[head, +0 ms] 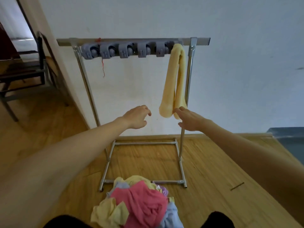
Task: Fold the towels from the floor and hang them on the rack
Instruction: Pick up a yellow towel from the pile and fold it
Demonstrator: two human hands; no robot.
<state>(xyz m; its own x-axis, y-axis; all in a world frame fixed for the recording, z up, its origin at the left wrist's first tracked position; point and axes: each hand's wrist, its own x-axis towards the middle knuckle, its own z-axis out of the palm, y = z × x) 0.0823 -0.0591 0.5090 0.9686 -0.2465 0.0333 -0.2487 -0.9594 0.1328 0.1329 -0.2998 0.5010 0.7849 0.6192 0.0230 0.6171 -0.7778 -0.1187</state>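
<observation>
1 pile of towels point(139, 204) on the floor is cut off at the bottom edge. The rack point(92, 89) carries 1 yellow towel point(172, 83); the right hand point(189, 119), fingers straight, touches its lower end. The left hand point(138, 116) hovers loosely curled, holding nothing.

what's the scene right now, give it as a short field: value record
hung: one yellow towel draped over the right end of the rack
floor pile: mixed towels, pink on top
left hand: empty, fingers relaxed, apart from the towel
right hand: fingers straight, at the towel's lower end
clips: grey, all empty
</observation>
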